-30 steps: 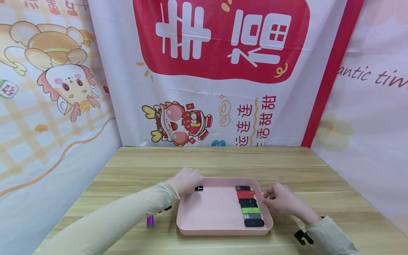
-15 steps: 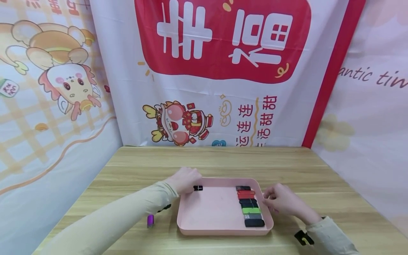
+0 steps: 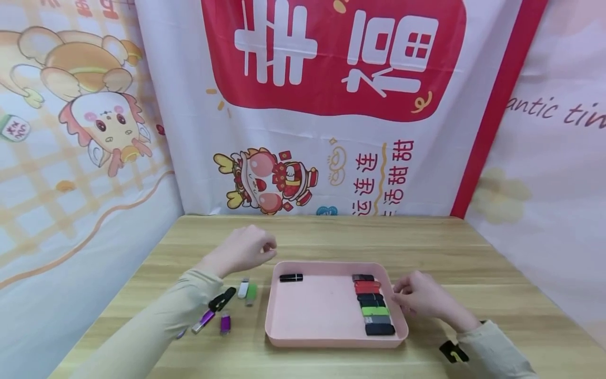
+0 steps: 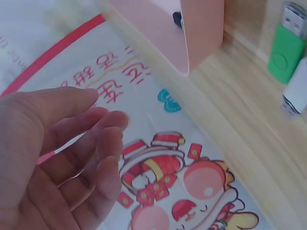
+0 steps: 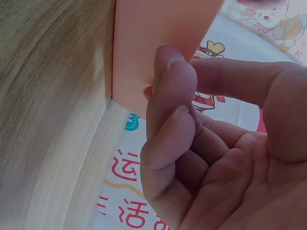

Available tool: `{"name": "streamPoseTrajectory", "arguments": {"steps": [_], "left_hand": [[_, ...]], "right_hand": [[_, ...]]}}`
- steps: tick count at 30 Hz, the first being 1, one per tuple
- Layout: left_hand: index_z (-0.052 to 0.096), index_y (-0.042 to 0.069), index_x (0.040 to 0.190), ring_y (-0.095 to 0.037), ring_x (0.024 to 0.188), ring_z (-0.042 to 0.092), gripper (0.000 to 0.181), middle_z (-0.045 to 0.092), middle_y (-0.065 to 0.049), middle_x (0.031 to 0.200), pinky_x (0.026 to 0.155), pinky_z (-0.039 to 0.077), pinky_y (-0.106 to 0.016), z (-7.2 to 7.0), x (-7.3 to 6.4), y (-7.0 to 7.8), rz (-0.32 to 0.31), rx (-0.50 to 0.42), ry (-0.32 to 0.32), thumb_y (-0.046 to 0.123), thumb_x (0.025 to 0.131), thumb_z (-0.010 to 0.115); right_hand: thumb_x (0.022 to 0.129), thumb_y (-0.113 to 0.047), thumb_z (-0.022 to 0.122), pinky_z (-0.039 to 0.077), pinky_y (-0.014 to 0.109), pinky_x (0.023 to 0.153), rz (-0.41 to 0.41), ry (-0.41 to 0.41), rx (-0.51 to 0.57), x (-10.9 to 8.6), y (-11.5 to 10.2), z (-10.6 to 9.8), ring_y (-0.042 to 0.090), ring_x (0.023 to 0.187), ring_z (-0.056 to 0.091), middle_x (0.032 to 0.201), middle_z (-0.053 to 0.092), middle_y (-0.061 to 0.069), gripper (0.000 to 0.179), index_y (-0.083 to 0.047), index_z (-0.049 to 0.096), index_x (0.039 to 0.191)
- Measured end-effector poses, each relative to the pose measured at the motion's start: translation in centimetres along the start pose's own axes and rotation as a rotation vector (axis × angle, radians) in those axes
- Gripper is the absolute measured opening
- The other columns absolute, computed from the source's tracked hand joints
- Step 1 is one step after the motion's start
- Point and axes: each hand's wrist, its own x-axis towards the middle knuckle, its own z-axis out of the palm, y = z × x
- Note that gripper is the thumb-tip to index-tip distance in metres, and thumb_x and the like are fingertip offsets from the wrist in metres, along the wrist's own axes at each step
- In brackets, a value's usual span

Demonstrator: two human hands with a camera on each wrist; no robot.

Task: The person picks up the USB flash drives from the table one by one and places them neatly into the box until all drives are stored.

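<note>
My left hand (image 3: pixel 242 249) hovers above the table just off the tray's far left corner, fingers loosely curled, nothing between them in the left wrist view. Beneath it, inside the pink tray (image 3: pixel 314 310), a black USB stick (image 3: pixel 291 278) lies crosswise by the far left corner. Along the right side runs a column of several USB sticks, among them a red one (image 3: pixel 367 287), a bright green one (image 3: pixel 375 311) and a black one (image 3: pixel 380 329) nearest. My right hand (image 3: pixel 421 296) pinches the tray's right wall (image 5: pixel 144 43), its thumb tip hidden behind the fingers.
Left of the tray, loose USB sticks lie on the wooden table (image 3: pixel 331 239): a white one (image 3: pixel 243 288), a green one (image 3: pixel 251 293), a black one (image 3: pixel 222 299) and purple ones (image 3: pixel 225 323). My left sleeve (image 3: pixel 156 321) passes over that area. A printed cloth (image 3: pixel 303 126) hangs behind.
My left hand has let go of the black USB stick, which stays in the tray, and has lifted away leftward. More loose sticks now show. The right hand keeps its place.
</note>
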Motion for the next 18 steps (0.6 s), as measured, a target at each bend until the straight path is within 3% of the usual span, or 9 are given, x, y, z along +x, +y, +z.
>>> {"name": "streamPoseTrajectory", "arguments": {"steps": [11,18], "left_hand": [[0.070,0.022,0.076,0.000,0.063,0.054,0.011,0.061,0.016,0.070,0.059,0.047,-0.026,0.5,-3.6,-2.0,-0.025,-0.058,-0.041,0.017,0.086,0.072],[0.070,0.016,0.080,-0.010,0.070,0.058,0.007,0.063,0.007,0.075,0.066,0.051,-0.036,0.7,-5.5,-2.6,-0.190,-0.128,-0.214,0.021,0.083,0.075]], "right_hand": [[0.091,-0.007,0.068,0.038,0.025,0.044,-0.031,0.000,0.009,0.0,0.2,-0.2,0.018,0.049,0.053,0.062,0.059,0.006,0.004,-0.003,0.070,0.090],[0.091,-0.008,0.067,0.037,0.025,0.044,-0.040,-0.019,0.004,0.1,0.3,-0.3,0.015,0.048,0.052,0.062,0.059,0.005,0.005,-0.004,0.070,0.090]]}}
